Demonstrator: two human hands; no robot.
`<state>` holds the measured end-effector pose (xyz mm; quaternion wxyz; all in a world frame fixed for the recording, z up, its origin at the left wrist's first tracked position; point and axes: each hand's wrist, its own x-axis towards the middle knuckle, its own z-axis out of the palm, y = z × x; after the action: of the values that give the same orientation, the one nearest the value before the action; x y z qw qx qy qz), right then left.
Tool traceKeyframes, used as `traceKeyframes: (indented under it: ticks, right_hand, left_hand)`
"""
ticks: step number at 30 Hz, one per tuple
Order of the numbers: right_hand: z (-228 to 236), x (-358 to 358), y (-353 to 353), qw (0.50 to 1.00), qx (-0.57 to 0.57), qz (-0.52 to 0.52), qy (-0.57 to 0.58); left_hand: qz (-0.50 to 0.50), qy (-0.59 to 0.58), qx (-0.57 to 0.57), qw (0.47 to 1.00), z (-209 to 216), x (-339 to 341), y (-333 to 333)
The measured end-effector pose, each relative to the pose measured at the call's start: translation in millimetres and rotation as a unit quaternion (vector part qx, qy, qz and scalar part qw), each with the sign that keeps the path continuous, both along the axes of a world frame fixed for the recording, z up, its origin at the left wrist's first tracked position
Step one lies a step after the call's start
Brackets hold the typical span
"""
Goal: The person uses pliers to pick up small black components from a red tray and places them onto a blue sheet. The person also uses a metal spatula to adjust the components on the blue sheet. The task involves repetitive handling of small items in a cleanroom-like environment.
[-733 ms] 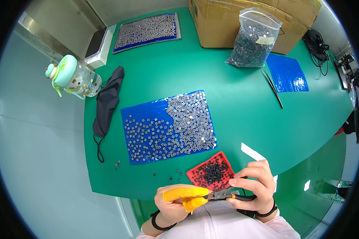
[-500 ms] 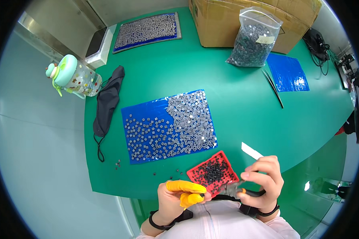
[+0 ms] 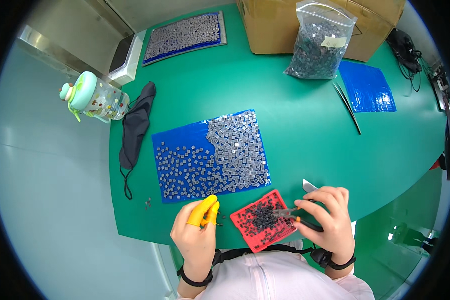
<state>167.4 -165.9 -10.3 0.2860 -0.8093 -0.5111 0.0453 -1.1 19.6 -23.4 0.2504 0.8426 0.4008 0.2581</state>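
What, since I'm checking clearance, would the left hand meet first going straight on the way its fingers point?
Probably the near edge of the blue sheet, then its small grey squares, though the left hand might pass above, its height being unclear.

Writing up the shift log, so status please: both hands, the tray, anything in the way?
Right hand holding pliers, tips at black pieces in red tray. Left hand by near edge of blue sheet, grip unclear. Nothing visibly blocking the pliers.
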Motion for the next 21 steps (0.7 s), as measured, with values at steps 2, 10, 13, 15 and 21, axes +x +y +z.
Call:
traceKeyframes:
  ticks: [2,10,13,15,21]
  right_hand:
    - [-1.9,7.0,-4.0,0.999,0.006,-0.037,-0.007]
    - [-35.7,29.9,-33.2,0.959,0.021,-0.281,-0.027]
    - [-46.6,32.6,-38.3,0.951,-0.024,-0.306,-0.026]
    - [-43.2,30.6,-38.5,0.951,-0.080,-0.297,-0.032]
    - [-28.5,28.7,-30.4,0.943,-0.161,-0.285,-0.055]
  left_hand:
    - [-0.004,0.026,0.036,0.999,0.3,2.7,0.4]
    - [0.009,0.015,0.042,0.999,-4.4,10.3,-6.9]
    - [0.010,-0.018,0.053,0.998,-7.2,4.1,-10.9]
    - [0.016,-0.040,0.054,0.998,-12.9,-5.3,-11.7]
    - [0.051,-0.076,0.055,0.994,-27.9,-32.8,-9.2]
